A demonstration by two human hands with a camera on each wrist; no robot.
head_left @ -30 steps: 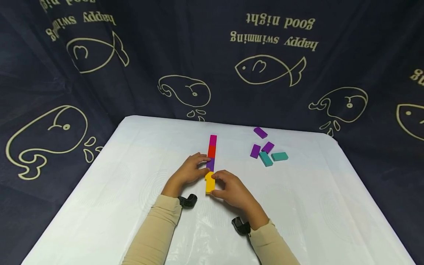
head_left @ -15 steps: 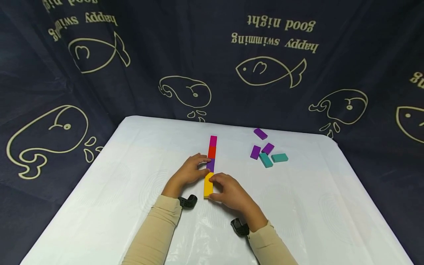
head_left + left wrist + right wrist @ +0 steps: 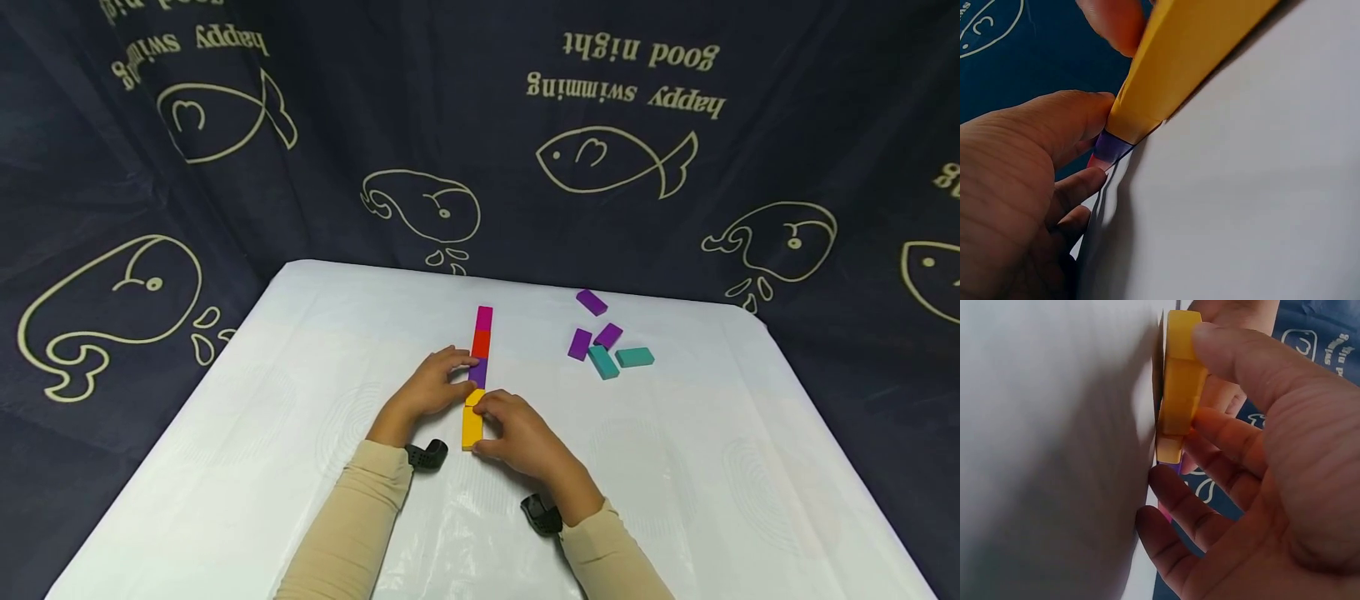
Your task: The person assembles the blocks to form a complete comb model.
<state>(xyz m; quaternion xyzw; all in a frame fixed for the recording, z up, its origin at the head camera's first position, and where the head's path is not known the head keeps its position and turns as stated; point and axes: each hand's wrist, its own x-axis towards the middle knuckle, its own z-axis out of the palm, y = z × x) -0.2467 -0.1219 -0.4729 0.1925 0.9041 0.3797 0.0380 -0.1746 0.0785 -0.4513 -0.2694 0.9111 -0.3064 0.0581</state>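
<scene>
In the head view, a single-file row of flat toy blocks runs away from the person: a pink block, a red block, a purple block, then a yellow block. Along the row's left side is the left hand, its thumb and index finger gripping the purple block near its two ends. The right hand pinches the nearest yellow block lengthwise between thumb and fingers. That block meets the other yellow one at a visible seam. In the right wrist view, the thumb presses the end of the yellow block.
Loose blocks lie to the right of the row: several purple ones, including the farthest purple block, and two teal ones, including a teal block. All stand on a white-covered table, backed by a dark printed curtain.
The right hand has shifted the nearest yellow block slightly left and toward the person. A seam now shows between it and the other yellow block. The left hand has stayed in place.
</scene>
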